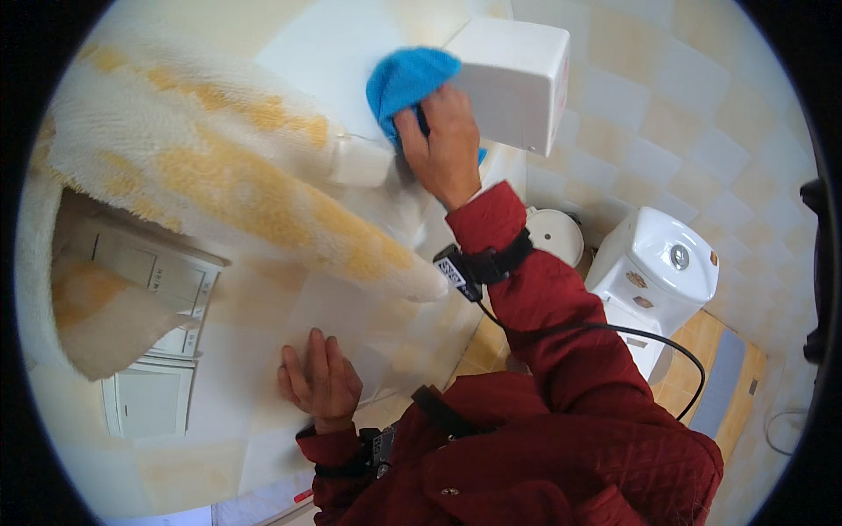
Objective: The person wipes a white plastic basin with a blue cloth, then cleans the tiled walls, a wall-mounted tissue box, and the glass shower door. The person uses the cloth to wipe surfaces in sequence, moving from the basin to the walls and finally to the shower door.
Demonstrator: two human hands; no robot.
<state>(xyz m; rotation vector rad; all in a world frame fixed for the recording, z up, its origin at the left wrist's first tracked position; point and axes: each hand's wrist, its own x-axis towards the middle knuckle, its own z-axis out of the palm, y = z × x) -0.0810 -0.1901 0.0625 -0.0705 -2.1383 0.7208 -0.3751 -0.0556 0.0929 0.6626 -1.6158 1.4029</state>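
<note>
At the upper middle, my right hand (447,144) grips a blue cloth (404,82), which lies against the pale wall beside a white wall-mounted box (516,79). A small white fitting (358,161) on the wall sits just left of this hand. My left hand (322,381), lower down, rests with its fingers apart on the tiled wall and holds nothing. Between and left of the hands hangs a white and yellow fluffy towel (263,191). Part of the right hand's fingers is hidden by the cloth.
A white toilet (658,263) stands at the right, with a round white lidded bin (556,237) nearer the wall. White switch panels (158,394) are on the wall at the left, partly behind the towel. A grey mat (720,381) lies on the yellow tiled floor. A black cable runs from my right wrist.
</note>
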